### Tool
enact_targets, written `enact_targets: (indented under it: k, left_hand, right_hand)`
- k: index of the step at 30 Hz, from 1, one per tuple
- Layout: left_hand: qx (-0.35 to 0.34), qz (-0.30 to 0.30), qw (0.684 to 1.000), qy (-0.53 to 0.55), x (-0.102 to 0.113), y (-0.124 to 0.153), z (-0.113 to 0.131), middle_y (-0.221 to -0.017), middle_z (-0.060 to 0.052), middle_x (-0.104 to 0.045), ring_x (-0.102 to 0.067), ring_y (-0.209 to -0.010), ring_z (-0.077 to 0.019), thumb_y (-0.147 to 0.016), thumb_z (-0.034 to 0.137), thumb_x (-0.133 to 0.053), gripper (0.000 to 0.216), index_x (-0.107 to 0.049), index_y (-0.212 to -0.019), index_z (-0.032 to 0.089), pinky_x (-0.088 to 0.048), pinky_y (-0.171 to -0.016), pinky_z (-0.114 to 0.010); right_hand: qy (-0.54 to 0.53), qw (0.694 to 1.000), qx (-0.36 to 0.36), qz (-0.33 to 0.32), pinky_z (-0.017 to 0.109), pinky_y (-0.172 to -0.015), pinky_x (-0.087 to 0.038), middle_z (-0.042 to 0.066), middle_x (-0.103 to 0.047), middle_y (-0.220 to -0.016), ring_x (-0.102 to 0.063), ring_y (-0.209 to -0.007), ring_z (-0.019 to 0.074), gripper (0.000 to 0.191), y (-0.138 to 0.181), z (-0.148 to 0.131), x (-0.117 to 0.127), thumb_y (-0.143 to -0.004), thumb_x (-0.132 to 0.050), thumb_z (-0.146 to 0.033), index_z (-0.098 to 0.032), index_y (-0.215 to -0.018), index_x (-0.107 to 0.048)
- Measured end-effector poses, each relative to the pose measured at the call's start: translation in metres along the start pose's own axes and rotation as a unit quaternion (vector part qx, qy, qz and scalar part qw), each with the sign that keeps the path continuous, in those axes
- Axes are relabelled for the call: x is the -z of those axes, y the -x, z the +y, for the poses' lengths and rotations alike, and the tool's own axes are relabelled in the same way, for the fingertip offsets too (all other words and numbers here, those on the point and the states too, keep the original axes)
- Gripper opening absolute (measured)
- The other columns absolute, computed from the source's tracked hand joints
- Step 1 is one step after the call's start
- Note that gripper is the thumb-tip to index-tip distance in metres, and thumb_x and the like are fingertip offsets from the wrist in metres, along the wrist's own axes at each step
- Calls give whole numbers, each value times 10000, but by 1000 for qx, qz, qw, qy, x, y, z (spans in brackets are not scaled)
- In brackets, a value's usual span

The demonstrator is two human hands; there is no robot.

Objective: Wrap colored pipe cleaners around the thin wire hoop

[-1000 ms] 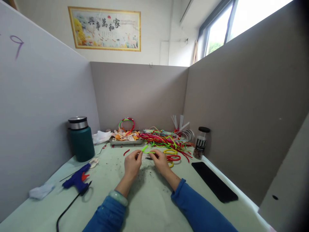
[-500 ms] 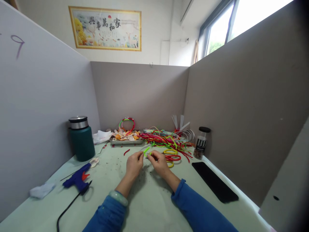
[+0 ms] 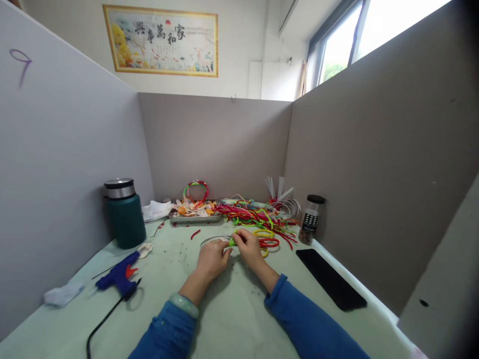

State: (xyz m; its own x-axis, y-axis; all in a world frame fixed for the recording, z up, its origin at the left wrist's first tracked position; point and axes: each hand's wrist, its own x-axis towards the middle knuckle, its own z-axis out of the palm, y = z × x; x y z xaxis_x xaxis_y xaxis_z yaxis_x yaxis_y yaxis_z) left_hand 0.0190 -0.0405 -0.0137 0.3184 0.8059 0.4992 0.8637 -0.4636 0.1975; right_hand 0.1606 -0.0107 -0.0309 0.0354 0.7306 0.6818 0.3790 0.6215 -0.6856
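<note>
My left hand (image 3: 212, 260) and my right hand (image 3: 250, 248) meet over the middle of the table. A short bright green pipe cleaner (image 3: 232, 242) is pinched between their fingertips, and most of it is hidden by the fingers. From behind my left hand curves a thin grey wire arc (image 3: 205, 241); whether I hold it, I cannot tell. Just right of my right hand lie scissors with red handles (image 3: 270, 243) and others with yellow handles (image 3: 264, 233). A short red pipe cleaner piece (image 3: 195, 234) rests beyond my left hand.
A metal tray (image 3: 194, 219) of petal-like pieces and a pile of coloured pipe cleaners (image 3: 250, 213) fill the back. At left stand a green flask (image 3: 126, 222) and a blue glue gun (image 3: 119, 276). A jar (image 3: 311, 222) and a black phone-like slab (image 3: 331, 279) lie right.
My hands have come closer together around the green pipe cleaner, and less of it shows. The grey wire arc now shows beyond my left hand. The view has shifted slightly.
</note>
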Motion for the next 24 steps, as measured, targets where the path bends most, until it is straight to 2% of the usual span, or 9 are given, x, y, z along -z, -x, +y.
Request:
enact_targets:
  k: [4, 8, 10, 13, 16, 18, 24]
  left_hand:
    - [18, 7, 1000, 21, -2, -1, 0, -746, -40, -655, -558, -681, -133, -840, 330, -452, 275, -692, -765, 219, -317, -605, -233]
    - [97, 44, 989, 103, -3, -6, -9, -681, -23, -651, -520, -611, -112, -823, 351, -456, 306, -696, -727, 188, -291, -569, -220]
    - [135, 63, 976, 159, -3, -9, -15, -606, -5, -616, -487, -573, -104, -807, 379, -462, 335, -695, -704, 161, -283, -548, -211]
    - [163, 72, 958, 226, -1, -12, -20, -502, 26, -505, -423, -523, -95, -778, 420, -469, 377, -665, -628, 137, -255, -506, -205]
    - [149, 47, 955, 250, 1, -12, -18, -451, 42, -401, -367, -489, -86, -762, 422, -472, 391, -602, -531, 133, -224, -485, -211]
    - [132, 23, 958, 253, 2, -11, -15, -440, 44, -375, -358, -484, -87, -761, 414, -465, 399, -560, -492, 136, -223, -486, -214]
    - [150, -13, 943, 296, -1, -13, -14, -445, 27, -451, -416, -489, -103, -770, 393, -413, 400, -577, -507, 141, -287, -504, -214]
  right_hand:
    - [-11, 1000, 2, -2, 225, -556, -349, -4, -535, -627, -469, -597, 130, 198, 1, -2, -1, -805, -514, -313, -174, -675, -566]
    - [-38, 999, -10, 7, 225, -575, -375, 7, -589, -677, -510, -609, 130, 201, 2, -7, -1, -810, -522, -351, -169, -775, -600]
    - [-36, 999, -26, -3, 225, -561, -369, -2, -574, -612, -502, -570, 122, 258, 3, -7, -1, -829, -495, -375, -169, -707, -591]
    - [-50, 995, -67, -54, 223, -522, -357, -8, -550, -530, -480, -507, 111, 347, 3, -3, -4, -844, -461, -400, -167, -612, -571]
    - [-125, 978, -134, -99, 212, -433, -323, -19, -542, -514, -433, -423, 92, 330, 3, 2, -9, -812, -494, -434, -170, -623, -551]
    - [-185, 962, -173, -102, 205, -386, -290, -28, -535, -516, -401, -383, 79, 318, 3, 2, -12, -782, -527, -453, -174, -630, -519]
    - [-251, 939, -215, -98, 194, -360, -240, -45, -517, -505, -367, -360, 59, 302, 3, -1, -11, -743, -575, -439, -171, -629, -492]
